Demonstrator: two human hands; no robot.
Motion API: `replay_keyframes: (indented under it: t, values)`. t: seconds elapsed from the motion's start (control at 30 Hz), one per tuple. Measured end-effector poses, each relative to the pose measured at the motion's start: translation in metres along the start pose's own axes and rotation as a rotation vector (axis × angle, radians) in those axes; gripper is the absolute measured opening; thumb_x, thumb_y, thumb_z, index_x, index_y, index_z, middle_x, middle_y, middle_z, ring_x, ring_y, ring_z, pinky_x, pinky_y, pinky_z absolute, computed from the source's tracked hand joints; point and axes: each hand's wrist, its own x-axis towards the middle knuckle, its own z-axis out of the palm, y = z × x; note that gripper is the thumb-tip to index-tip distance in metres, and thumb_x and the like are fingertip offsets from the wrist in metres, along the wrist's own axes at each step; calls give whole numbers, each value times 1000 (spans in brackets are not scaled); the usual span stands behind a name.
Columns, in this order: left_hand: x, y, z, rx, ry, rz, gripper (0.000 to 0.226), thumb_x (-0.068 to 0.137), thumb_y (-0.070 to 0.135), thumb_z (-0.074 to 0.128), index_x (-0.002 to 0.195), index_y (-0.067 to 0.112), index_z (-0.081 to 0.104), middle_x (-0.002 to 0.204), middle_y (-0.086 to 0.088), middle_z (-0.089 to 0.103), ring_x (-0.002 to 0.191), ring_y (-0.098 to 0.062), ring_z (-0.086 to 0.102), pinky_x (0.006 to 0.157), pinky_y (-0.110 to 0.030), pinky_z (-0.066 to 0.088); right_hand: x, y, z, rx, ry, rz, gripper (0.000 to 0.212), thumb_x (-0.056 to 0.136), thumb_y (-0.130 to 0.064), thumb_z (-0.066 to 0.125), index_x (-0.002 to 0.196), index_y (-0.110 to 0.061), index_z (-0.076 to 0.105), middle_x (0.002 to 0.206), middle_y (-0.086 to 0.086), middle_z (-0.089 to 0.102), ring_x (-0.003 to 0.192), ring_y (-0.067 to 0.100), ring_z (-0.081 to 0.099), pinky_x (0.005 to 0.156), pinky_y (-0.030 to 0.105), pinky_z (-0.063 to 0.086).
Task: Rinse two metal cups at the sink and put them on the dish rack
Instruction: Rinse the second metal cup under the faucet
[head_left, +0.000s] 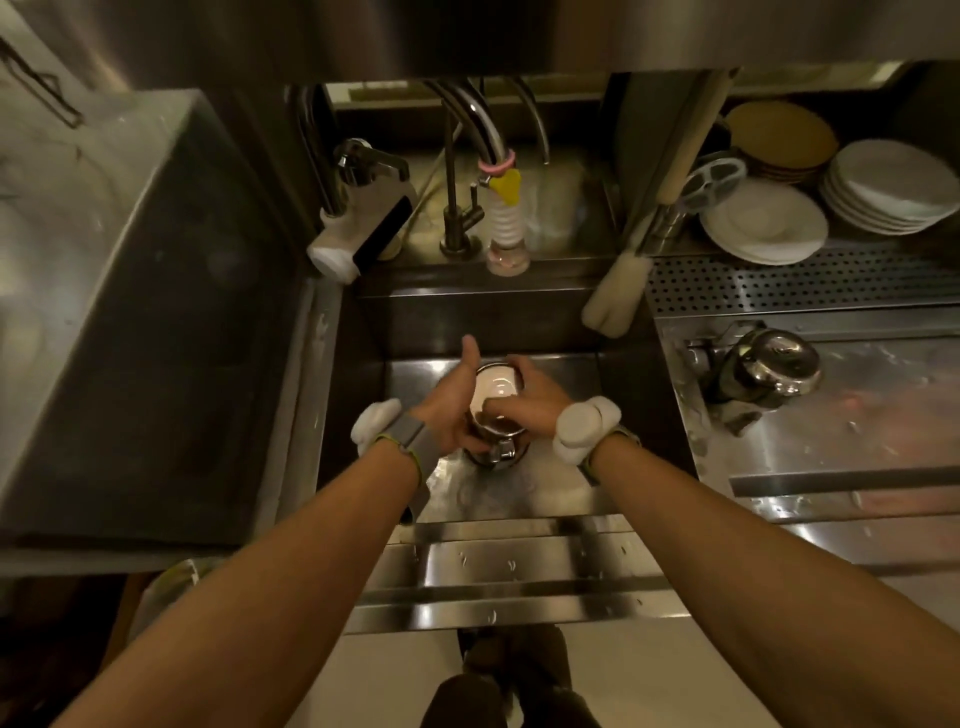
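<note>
Step in hand: rinsing, judged from the grip. The metal cup (493, 389) is held upright, low inside the sink (561, 374), in front of and below the spout (506, 228). No water stream is visible.

The left hand (449, 402) grasps the cup wall from the left, thumb raised. The right hand (535, 405) grasps the rim; its fingers (514, 364) curl over the far edge.

What appears to be a second metal cup (769, 369) lies on the surface to the right, well apart.

Next move: empty the cup, then carry it right, clearing the sink wall, to the dish rack (779, 283).
</note>
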Motion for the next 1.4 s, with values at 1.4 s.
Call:
replay_keyframes:
  t: [1.4]
  values:
    - [-35, 41, 318, 1681, 219, 487, 88, 64, 34, 77, 140, 34, 33, 137, -15, 33, 120, -42, 46, 99, -43, 45, -125, 113, -349, -613, 224, -103, 84, 69, -38, 77, 140, -26, 34, 128, 16, 46, 110, 34, 52, 91, 37, 48]
